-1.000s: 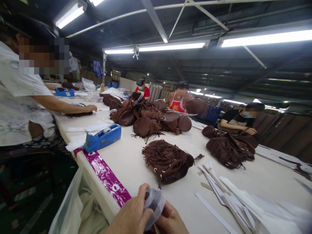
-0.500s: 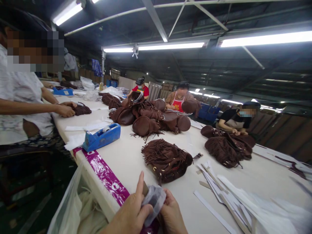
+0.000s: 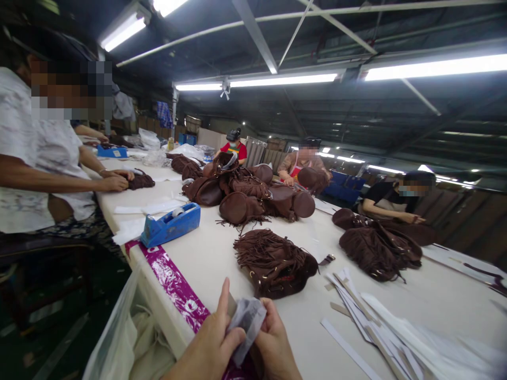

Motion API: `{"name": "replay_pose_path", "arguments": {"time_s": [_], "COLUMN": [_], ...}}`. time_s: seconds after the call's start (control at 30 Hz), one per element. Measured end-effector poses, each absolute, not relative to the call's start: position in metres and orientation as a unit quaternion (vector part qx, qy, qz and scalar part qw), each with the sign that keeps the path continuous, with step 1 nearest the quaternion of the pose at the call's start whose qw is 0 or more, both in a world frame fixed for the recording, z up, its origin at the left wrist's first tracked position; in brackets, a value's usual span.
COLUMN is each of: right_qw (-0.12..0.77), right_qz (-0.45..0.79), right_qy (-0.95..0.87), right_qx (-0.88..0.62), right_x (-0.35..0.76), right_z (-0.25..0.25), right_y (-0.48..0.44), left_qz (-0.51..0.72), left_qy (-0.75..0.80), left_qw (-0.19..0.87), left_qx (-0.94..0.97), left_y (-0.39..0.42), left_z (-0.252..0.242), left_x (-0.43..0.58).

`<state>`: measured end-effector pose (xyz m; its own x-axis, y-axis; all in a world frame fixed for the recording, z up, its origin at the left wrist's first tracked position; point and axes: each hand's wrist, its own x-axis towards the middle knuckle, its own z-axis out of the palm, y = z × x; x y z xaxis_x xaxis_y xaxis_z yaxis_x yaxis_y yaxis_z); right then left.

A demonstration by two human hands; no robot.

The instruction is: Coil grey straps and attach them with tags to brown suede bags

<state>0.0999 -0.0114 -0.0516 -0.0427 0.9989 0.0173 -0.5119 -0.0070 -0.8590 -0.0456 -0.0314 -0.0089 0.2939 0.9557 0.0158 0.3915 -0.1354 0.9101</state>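
Observation:
At the bottom edge of the view my left hand (image 3: pixel 212 345) and my right hand (image 3: pixel 275 345) are both closed on a small crumpled piece of grey-white wrapping (image 3: pixel 247 322), held just above the near edge of the white table (image 3: pixel 222 253). My left thumb sticks up beside the wrapping. A brown fringed bag (image 3: pixel 275 261) lies on the table right behind my hands.
A blue tape dispenser (image 3: pixel 171 224) sits to the left, above a magenta strip (image 3: pixel 174 287) on the table edge. White paper strips (image 3: pixel 368 316) fan out at right. More brown bags (image 3: pixel 253 192) are piled mid-table. A person in white (image 3: pixel 43 169) works at left; others sit opposite. A plastic sack (image 3: pixel 119 338) hangs below the edge.
My hands have kept working the wrapping, which has unfolded a little and flattened. The person at left drew both hands back onto a dark piece.

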Motion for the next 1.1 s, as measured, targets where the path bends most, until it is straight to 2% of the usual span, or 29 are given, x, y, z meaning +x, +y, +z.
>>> {"name": "replay_pose_path", "arguments": {"time_s": [0.17, 0.47, 0.77, 0.97, 1.1], "right_qw": [0.619, 0.578, 0.570, 0.465, 0.504], "right_qz": [0.645, 0.680, 0.693, 0.767, 0.712], "right_qy": [-0.303, -0.298, -0.313, -0.295, -0.361], "right_qx": [-0.331, -0.339, -0.311, -0.329, -0.330], "right_x": [0.099, 0.114, 0.122, 0.152, 0.167], "right_z": [-0.045, -0.023, -0.021, -0.014, -0.025], "right_y": [-0.012, -0.020, -0.012, -0.031, -0.046], "left_qz": [0.248, 0.200, 0.211, 0.237, 0.226], "left_qy": [0.493, 0.542, 0.531, 0.513, 0.489], "left_qw": [0.379, 0.291, 0.293, 0.300, 0.281], "left_qx": [0.743, 0.762, 0.766, 0.769, 0.795], "left_y": [-0.031, -0.032, -0.033, -0.028, -0.024], "left_z": [0.006, 0.009, 0.009, 0.010, 0.020], "left_x": [-0.044, -0.032, -0.030, -0.038, -0.041]}}
